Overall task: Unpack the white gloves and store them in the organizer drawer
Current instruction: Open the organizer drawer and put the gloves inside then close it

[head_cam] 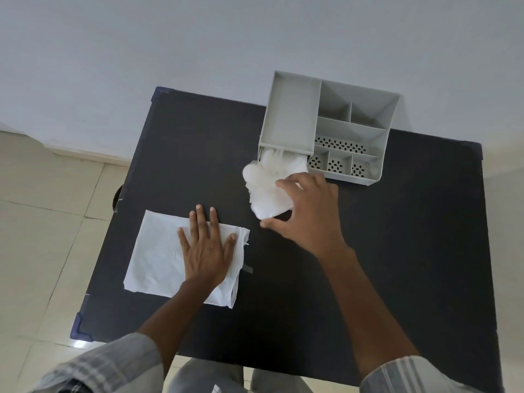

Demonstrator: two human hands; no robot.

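A bundle of white gloves [265, 184] bulges out of the drawer opening at the front left of the grey organizer [289, 114]. My right hand [309, 211] grips the near end of this bundle, thumb below and fingers on top. Part of the gloves lies inside the drawer slot, hidden under the organizer's top tray. The flat white wrapper [158, 256] lies on the black table [397, 251] at the near left. My left hand [205, 248] presses flat on the wrapper's right half, fingers spread.
The organizer stands at the table's far right edge, with several open compartments [354, 129] and perforated small cells along its front. A grey wall rises behind it. Tiled floor [42, 222] lies left of the table. The table's corners have blue protectors [80, 327].
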